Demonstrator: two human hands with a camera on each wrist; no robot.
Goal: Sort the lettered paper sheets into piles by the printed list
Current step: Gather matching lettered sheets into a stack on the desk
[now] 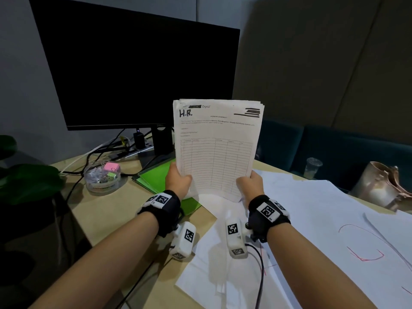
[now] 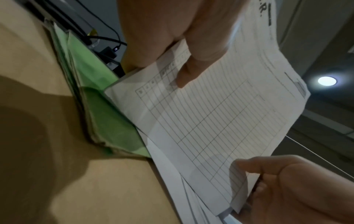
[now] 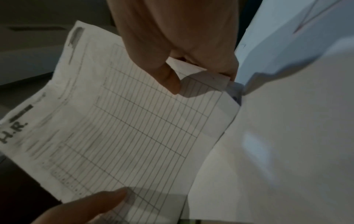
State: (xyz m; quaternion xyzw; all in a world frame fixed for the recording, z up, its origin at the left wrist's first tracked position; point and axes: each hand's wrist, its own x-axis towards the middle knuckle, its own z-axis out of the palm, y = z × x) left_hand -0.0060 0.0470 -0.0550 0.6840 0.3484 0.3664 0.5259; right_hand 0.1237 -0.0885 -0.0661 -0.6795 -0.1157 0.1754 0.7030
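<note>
While both hands hold it upright above the desk, the thin stack of white printed paper sheets (image 1: 217,148) stands with its lower corners in the two grips and its top edge high above them. The left hand (image 1: 178,179) pinches the lower left corner, thumb (image 2: 188,71) pressed flat on the ruled table of the front sheet and the other fingers behind the paper. The right hand (image 1: 250,182) pinches the lower right corner the same way, its thumb (image 3: 168,78) on the front and the fingers curled behind. Far above the left grip, at the sheet's top left corner, the handwritten black letters "H.R." (image 1: 185,113) stand beside a blacked-out logo. Several sheet edges fan slightly at the top right corner, above the right grip.

Just below and to the left of the left grip lies a flat bright green folder (image 1: 156,177) on the tan wooden desk (image 1: 107,210). Beneath and to the right of the right grip spread large white sheets with red pen lines (image 1: 334,230). Beyond the held stack stands a dark black monitor (image 1: 133,74), and farther left of the left grip sits a round clear plastic tub of stationery (image 1: 103,177).
</note>
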